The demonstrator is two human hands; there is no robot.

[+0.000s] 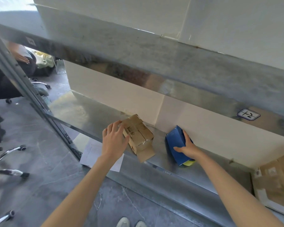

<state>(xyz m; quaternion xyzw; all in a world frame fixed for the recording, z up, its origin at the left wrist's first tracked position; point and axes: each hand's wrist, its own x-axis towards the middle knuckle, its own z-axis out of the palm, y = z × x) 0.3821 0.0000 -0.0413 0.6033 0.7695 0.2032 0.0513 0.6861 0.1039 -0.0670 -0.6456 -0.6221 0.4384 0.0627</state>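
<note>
Galvanised shelving [170,167] is standing against a white wall, a handwritten label [248,114] sticking to its upper edge. Below and left of that label, the blue box [174,141] is sitting tilted on the lower shelf. The right hand [188,148] is clamping it, thumb on the near face and fingers behind. Farther left of the label, the left hand [113,141] is wrapping the end of the taped cardboard box [138,133], whose near flap is hanging open. Both are looking light, stiff and crushable, so gripping across opposite faces is seeming wisest. Something yellow-green [189,163] is poking from the blue box's near end and may be slipping out.
</note>
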